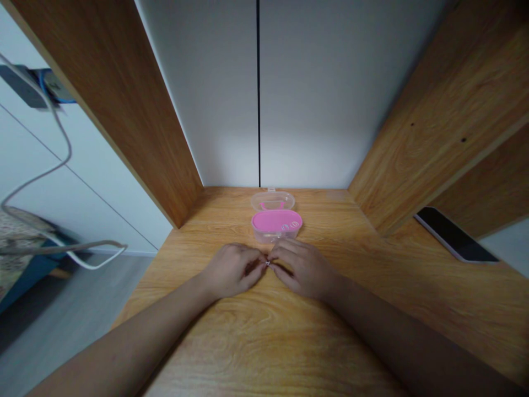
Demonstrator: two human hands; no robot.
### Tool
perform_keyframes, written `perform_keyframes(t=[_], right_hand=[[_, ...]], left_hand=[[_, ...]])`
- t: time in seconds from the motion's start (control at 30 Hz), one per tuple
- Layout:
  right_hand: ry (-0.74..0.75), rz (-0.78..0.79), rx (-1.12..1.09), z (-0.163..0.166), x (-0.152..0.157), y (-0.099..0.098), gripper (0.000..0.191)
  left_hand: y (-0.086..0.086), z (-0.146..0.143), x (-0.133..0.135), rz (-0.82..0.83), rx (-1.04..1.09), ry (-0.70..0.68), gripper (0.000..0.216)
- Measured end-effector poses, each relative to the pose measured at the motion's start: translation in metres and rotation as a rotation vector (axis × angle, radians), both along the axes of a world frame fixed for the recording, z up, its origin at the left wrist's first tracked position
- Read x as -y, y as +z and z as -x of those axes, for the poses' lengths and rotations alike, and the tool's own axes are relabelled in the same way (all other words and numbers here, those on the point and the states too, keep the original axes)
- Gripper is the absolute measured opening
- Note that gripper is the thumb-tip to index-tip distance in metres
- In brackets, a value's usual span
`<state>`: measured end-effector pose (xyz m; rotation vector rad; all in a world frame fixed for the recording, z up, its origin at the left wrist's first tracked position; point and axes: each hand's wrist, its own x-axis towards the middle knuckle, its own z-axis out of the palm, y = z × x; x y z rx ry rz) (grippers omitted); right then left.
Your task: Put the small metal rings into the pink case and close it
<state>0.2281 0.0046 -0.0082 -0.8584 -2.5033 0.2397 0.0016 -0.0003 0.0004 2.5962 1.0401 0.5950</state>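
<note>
My left hand [236, 268] and my right hand [305, 267] meet over the wooden tabletop [264, 342], thumb and forefinger of each pinched together. Between the fingertips shows a small pale, shiny piece [268, 263], too tiny for me to name. Just beyond my fingers stands an oval box with a pink top surface and see-through sides [270, 220]. A few small ring-like bits [293, 224] lie on the right of its pink surface. Behind it is a clear oval lid with a pink handle [264, 199], tipped back.
On the right of the tabletop lies a dark-screened phone [454, 234]. Wooden side panels [119, 99] and a pale back wall [306, 99] enclose the work spot. At the left hangs a white cable [69, 143], beside a wall socket [58, 85].
</note>
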Motion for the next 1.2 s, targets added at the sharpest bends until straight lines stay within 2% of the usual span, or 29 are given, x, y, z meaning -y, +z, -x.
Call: perform_keyframes(t=[0.13,0.57,1.2], right_hand=[[-0.003,-0.001,0.005,0.0001,-0.0005,0.0021,0.009],[-0.038,0.009,0.007,0.0016,-0.0026,-0.0006,0.012],[-0.077,-0.021,-0.035,-0.0007,-0.0043,-0.0025,0.011]], left_hand=[[0.0017,-0.0004,0.0003,0.017,0.014,0.016,0.018],[-0.0015,0.0002,-0.0004,0.081,-0.038,0.126,0.018],[-0.0025,0.0003,-0.0009,0.085,-0.017,0.129,0.016]])
